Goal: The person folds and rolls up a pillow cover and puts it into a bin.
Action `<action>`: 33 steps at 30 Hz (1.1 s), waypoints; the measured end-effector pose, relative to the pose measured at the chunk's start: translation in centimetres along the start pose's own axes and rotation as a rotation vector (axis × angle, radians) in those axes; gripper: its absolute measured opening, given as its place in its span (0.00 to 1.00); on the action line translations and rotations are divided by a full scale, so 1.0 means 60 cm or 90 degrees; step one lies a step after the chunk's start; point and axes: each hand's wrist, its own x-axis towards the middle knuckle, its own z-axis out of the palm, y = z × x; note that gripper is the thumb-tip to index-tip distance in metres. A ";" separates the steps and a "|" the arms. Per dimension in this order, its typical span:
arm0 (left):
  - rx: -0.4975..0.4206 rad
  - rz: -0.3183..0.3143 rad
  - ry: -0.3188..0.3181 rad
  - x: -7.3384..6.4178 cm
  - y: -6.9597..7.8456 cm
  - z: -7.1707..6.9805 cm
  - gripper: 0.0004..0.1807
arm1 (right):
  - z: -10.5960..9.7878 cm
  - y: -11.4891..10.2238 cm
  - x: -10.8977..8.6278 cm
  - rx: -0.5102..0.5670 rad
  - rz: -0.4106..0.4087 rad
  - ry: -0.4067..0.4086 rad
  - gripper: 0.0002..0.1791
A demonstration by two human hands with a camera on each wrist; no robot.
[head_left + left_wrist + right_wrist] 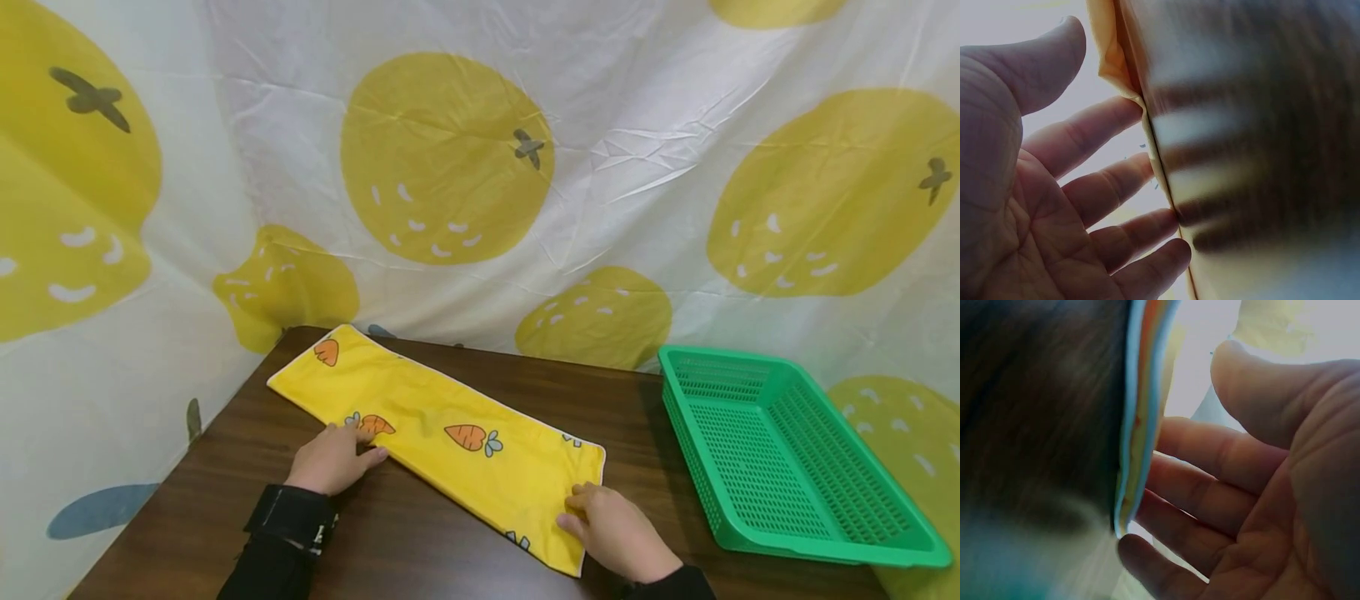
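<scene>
A long yellow cloth (pixel 420 417) printed with orange carrots and edged in white lies folded into a strip, slanting across the brown table. My left hand (pixel 333 458) is at its near long edge, left of the middle. In the left wrist view, loosely extended fingers (pixel 1107 187) meet the cloth's edge, with the thumb apart from them. At the strip's right end, my right hand (pixel 611 525) touches the short edge. Fingers (pixel 1200 487) in the right wrist view reach to the layered, piped edge (pixel 1141 425); the thumb stands apart. Neither hand pinches the cloth.
On the right side of the table (pixel 420 542) stands a green plastic basket (pixel 708 492) with perforated walls. A white curtain (pixel 637 200) with large yellow fruit shapes hangs behind the table and along its left side.
</scene>
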 end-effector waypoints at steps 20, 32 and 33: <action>-0.007 -0.005 0.022 0.001 -0.009 -0.001 0.28 | -0.004 -0.011 -0.011 -0.043 -0.065 -0.048 0.20; -0.006 -0.018 0.039 -0.001 -0.012 -0.003 0.26 | -0.007 -0.016 -0.022 -0.020 -0.132 -0.044 0.19; -0.006 -0.020 0.042 -0.002 -0.012 -0.003 0.26 | -0.007 -0.016 -0.022 -0.014 -0.134 -0.045 0.19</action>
